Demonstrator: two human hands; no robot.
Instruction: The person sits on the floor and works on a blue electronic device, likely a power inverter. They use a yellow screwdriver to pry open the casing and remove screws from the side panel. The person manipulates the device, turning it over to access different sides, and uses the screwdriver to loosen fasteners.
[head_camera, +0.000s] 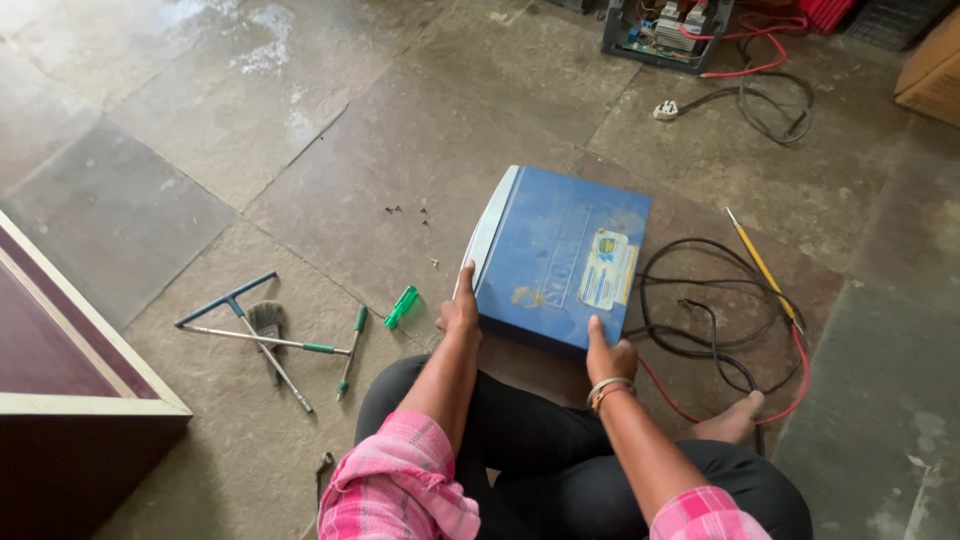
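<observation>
Box unit (560, 260) sat on floor (400, 150) just ahead of the knees, left hand (460, 312) at its near-left corner, right hand (608, 358) at its near edge. Cable coil (715, 310) lay right of it. Screwdrivers (300, 345) and brush (266, 322) lay left; screws (410, 212) behind those.

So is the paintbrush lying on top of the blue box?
No, the paintbrush lies on the stone floor to the left, well apart from the blue box both hands hold.
</observation>
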